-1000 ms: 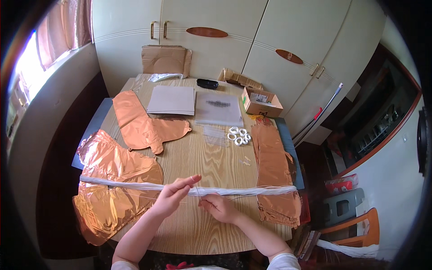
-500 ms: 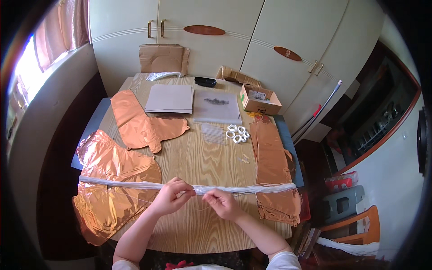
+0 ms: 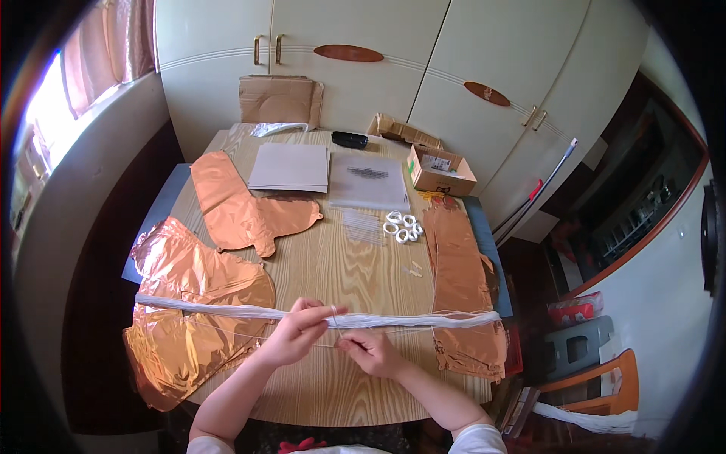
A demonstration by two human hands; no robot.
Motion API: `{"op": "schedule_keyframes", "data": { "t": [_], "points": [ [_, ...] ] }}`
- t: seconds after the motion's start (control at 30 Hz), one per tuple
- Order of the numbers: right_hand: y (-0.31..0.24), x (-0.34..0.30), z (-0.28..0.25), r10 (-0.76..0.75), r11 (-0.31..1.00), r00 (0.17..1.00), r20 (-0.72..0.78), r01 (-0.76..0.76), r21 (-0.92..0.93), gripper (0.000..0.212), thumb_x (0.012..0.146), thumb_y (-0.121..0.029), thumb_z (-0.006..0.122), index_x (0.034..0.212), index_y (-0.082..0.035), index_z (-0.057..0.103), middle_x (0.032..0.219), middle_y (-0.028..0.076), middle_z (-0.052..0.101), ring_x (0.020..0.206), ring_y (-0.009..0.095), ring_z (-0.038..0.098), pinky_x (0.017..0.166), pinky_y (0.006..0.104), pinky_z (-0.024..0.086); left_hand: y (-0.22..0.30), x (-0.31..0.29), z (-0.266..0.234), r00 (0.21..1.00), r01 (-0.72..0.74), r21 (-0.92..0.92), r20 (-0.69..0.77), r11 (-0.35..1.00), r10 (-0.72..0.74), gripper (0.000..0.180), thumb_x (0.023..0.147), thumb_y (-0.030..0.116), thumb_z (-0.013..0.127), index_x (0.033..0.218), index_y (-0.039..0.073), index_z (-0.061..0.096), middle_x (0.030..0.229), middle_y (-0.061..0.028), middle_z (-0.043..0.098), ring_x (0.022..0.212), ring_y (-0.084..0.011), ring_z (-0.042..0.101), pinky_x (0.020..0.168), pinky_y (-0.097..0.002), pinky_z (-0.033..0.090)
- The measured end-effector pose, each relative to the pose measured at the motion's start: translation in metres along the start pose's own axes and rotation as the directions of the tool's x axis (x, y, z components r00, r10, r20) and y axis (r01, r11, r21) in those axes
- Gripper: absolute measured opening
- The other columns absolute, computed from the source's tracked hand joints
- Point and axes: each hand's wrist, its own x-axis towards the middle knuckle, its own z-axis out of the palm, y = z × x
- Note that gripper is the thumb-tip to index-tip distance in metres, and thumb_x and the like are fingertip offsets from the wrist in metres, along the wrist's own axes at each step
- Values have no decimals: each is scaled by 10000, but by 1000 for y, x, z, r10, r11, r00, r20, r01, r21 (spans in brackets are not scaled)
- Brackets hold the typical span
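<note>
A long bundle of white strings (image 3: 408, 321) lies across the wooden table from left to right. My left hand (image 3: 295, 333) is over its middle, index finger stretched to the right and the other fingers bent. A single thin white string (image 3: 335, 319) runs round or past that index finger toward my right hand (image 3: 370, 352). Thumb and forefinger of my right hand pinch this string, just on the near side of the bundle. Under the bundle's left end lie copper-coloured foil balloons (image 3: 204, 291), flat and crinkled; under its right end is a stack of folded copper foil balloons (image 3: 460, 265).
Another flat foil balloon (image 3: 246, 208) lies farther left. Toward the back are grey-white sheets (image 3: 290, 168), a clear plastic bag (image 3: 368, 189), clear thin sticks (image 3: 363, 227), several white ribbon rolls (image 3: 402, 236) and a cardboard box (image 3: 441, 181). A wooden chair (image 3: 624, 386) stands at right.
My left index finger has straightened out to the right, with the string now at it. My right hand has dropped slightly toward me, pinching the string. The view has shifted a little.
</note>
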Motion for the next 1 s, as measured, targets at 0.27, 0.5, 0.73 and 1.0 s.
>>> {"op": "schedule_keyframes", "data": {
  "t": [0.27, 0.5, 0.73, 1.0],
  "points": [
    [4, 4, -3, 34, 998, 996, -83, -38, -48, 132, 881, -132, 521, 863, -21, 591, 723, 86, 576, 639, 164, 559, 592, 281, 438, 3, -9, 9, 993, 121, -543, 61, 831, -105, 155, 861, 134, 542, 798, 9, 610, 740, -55, 554, 857, -159, 497, 767, -295, 391],
    [-2, 2, -11, 36, 997, 999, 30, -33, -68, 119, 868, -112, 523, 819, -20, 581, 684, 91, 568, 620, 221, 565, 596, 313, 437, -17, -12, -3, 941, 280, -480, 310, 832, -139, 183, 857, 178, 537, 821, 12, 604, 801, -107, 550, 775, -202, 502, 716, -318, 385],
    [-7, 2, -9, -74, 996, 997, -2, 74, -48, 100, 853, -116, 546, 828, -27, 584, 695, 108, 575, 613, 236, 568, 575, 325, 436, 5, -1, -2, 979, 49, 44, 194, 998, -57, 174, 874, 118, 482, 781, 13, 585, 758, -77, 561, 784, -188, 500, 765, -332, 381],
    [-3, 1, -7, -148, 988, 989, 26, 149, -46, 130, 877, -141, 524, 832, -27, 569, 703, 99, 584, 628, 249, 581, 583, 313, 444, 2, -1, -1, 982, 30, 16, 186, 999, -33, 235, 888, 165, 457, 784, -4, 583, 831, -84, 541, 758, -185, 484, 724, -316, 389]
  ]
}}
